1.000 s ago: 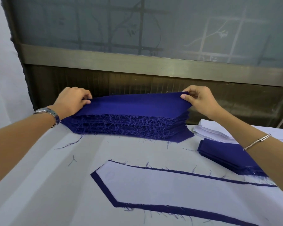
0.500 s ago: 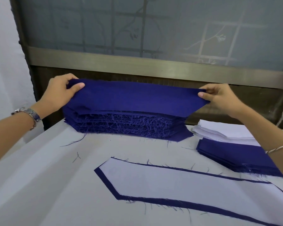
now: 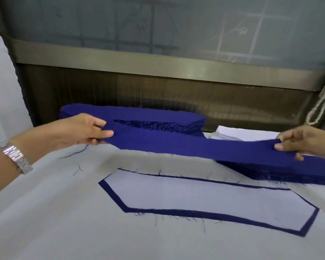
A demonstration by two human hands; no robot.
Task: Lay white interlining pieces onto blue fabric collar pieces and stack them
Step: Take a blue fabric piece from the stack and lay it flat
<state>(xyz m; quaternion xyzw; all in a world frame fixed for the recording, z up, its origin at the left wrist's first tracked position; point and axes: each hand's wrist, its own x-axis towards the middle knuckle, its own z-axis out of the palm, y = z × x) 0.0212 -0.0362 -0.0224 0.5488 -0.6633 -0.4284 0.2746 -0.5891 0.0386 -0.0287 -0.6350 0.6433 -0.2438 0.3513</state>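
The left hand (image 3: pixel 86 130) pinches one end of a blue piece (image 3: pixel 195 147) between thumb and curled fingers, and the right hand (image 3: pixel 304 143) pinches the other end the same way. The piece hangs stretched between them, clear of the table (image 3: pixel 45 212), with its long axis running from 9 to 3. The pair (image 3: pixel 204 199), white on blue, lies flat at 6 o'clock from it, nearly parallel, with its right end dipping toward 4. Each hand is beyond its own tip of the pair, the left seemingly a little nearer. The next move probably draws the piece toward 6 and down.
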